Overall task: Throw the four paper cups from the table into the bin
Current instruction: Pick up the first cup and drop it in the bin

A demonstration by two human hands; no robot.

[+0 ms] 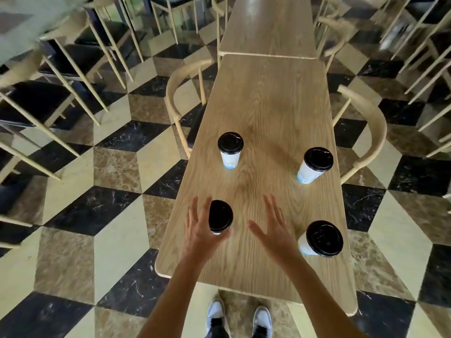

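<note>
The table (266, 113) is of light wood with a clear grain, smooth, with a soft matt sheen. The four cups look like white paper, matt, each with a black plastic lid that shines a little: the far left cup (230, 152), the far right cup (314, 165), the near right cup (321, 239) and the near left cup (219, 218). The chair (181, 93) beside the table has a frame of pale, smooth wood. The floor (117, 167) is of polished stone tiles like marble, glossy, in black with white veins, mottled brown and plain cream. The shoes (262, 320) look like smooth light leather or similar.
</note>
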